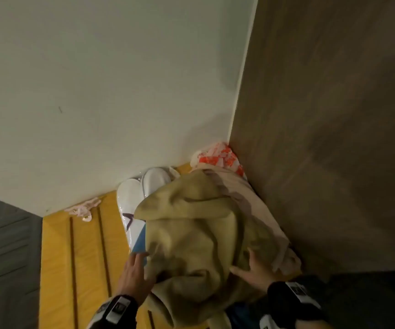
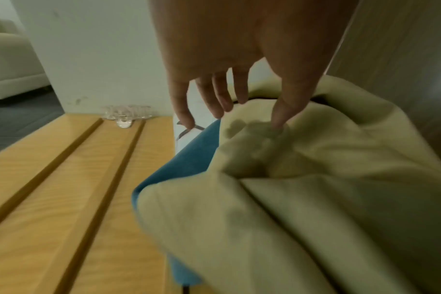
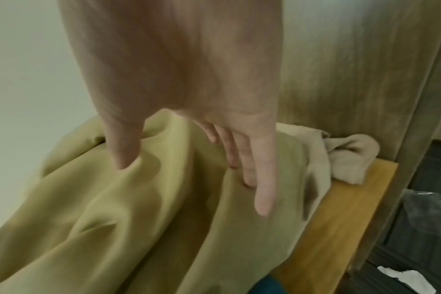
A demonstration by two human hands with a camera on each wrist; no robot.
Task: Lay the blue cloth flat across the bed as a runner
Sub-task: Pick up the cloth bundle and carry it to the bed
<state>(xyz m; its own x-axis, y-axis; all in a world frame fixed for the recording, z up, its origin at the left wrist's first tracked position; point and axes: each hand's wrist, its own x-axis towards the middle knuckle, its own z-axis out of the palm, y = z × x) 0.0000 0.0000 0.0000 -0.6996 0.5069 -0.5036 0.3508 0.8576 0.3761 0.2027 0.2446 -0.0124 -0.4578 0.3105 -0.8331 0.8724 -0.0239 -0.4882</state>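
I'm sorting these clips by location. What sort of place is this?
Probably a bedroom or hotel-room corner: a slatted wooden bench against a white wall, piled with a yellowish cloth and packaged white slippers. No bed is visible.

A slatted yellow wooden table (image 1: 82, 245) is set in a corner between a white wall (image 1: 96, 79) and a brown wood-grain panel (image 1: 334, 115), beside dark grey flooring (image 1: 4, 245).

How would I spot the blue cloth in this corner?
Find the yellow wooden bench in the corner where the white wall meets the brown panel. A big olive-tan cloth is heaped on it under both hands. The blue cloth peeks from beneath that heap's left edge, the only blue fabric there.
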